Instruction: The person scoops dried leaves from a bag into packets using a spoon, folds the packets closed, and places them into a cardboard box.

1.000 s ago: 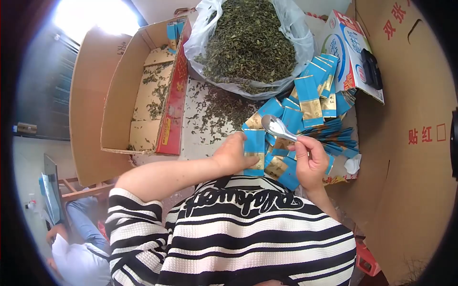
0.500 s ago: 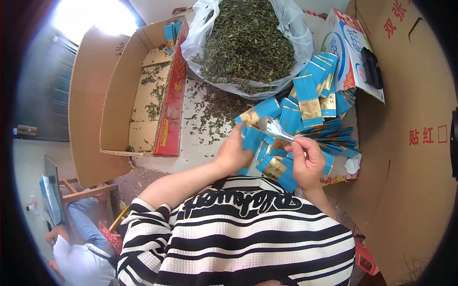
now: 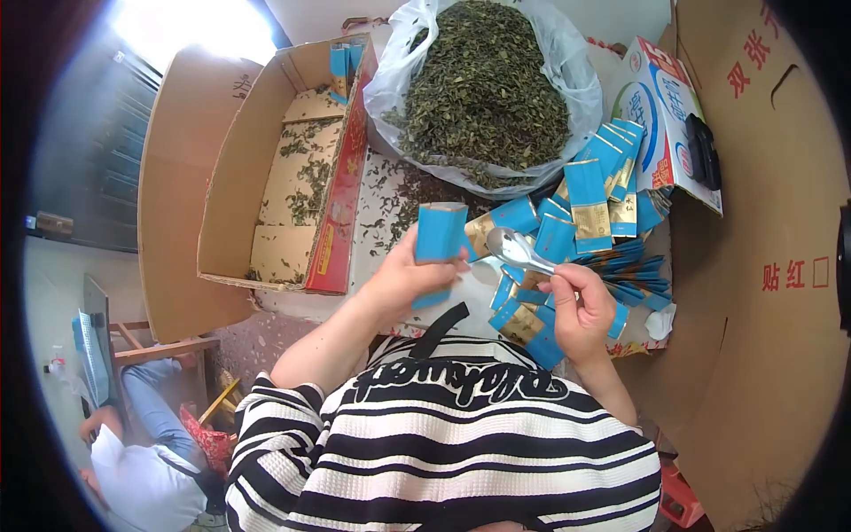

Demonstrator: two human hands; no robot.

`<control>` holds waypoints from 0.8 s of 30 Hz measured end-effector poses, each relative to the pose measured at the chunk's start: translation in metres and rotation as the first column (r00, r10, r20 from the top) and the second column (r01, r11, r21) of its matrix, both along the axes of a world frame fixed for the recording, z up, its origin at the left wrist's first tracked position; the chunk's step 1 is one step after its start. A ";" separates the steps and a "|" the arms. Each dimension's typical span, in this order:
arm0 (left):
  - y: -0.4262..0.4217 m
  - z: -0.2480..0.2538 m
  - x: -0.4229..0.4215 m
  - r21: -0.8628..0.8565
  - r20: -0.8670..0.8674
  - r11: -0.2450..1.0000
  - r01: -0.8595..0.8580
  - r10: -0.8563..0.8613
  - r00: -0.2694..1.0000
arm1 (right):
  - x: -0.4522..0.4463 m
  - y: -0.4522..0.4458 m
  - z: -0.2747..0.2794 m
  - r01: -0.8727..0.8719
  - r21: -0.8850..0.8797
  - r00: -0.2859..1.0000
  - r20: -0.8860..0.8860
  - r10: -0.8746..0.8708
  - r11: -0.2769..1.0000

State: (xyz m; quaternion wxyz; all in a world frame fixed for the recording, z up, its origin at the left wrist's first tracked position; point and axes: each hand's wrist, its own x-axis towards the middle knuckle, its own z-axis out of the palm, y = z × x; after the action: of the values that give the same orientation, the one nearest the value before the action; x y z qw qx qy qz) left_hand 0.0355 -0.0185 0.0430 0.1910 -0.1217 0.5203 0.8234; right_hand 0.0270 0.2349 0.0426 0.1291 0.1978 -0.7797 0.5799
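Note:
My left hand (image 3: 415, 275) is wrapped round a blue packet (image 3: 441, 232), held upright above the table, left of the packet pile. Between the fingers and thumb of my right hand (image 3: 582, 306) is the handle of a silver spoon (image 3: 523, 251). The spoon's bowl points up and left, over the loose blue and gold packets (image 3: 526, 330). Behind both hands stands a clear plastic bag (image 3: 387, 102) full of dry leaves (image 3: 483, 93). Whether the held packet is open at the top cannot be told.
An open carton (image 3: 232, 168) with scattered leaves and a few blue packets stands at the left. A printed white and blue box (image 3: 660, 115) holds a black object (image 3: 703, 152) on its side. Tall cardboard (image 3: 753, 355) walls the right. A person (image 3: 146, 479) sits at the lower left.
My left hand has lifted a blue packet off the pile and moved left with it. My right hand still holds the spoon. The view has shifted slightly.

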 end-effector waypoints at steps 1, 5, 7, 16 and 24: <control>0.001 -0.002 -0.003 -0.256 -0.145 0.967 -0.004 -0.034 0.989 | -0.002 0.000 0.005 -0.015 0.034 1.000 -0.027 0.016 0.999; -0.007 -0.024 -0.011 -0.750 -0.627 0.519 -0.411 -0.361 0.690 | -0.011 -0.005 0.021 -0.036 0.026 0.999 -0.022 0.036 0.999; -0.008 -0.028 -0.012 -0.758 -0.632 0.488 -0.433 -0.386 0.672 | -0.015 -0.009 0.030 -0.075 0.046 0.995 -0.062 0.077 0.996; 0.001 -0.026 -0.014 -0.777 -0.627 0.379 -0.502 -0.394 0.673 | -0.044 -0.027 0.061 -0.229 0.465 0.879 -0.278 0.387 0.855; 0.009 -0.029 -0.023 -0.738 -0.672 0.410 -0.535 -0.375 0.639 | -0.062 -0.041 0.059 -0.341 0.104 0.894 0.342 0.288 0.934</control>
State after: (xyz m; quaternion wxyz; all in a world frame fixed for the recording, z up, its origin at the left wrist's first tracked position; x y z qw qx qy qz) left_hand 0.0126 -0.0090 0.0139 -0.1918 0.1264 0.8965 0.3789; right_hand -0.0352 0.1935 0.1014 -0.1117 0.2342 -0.7920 0.5526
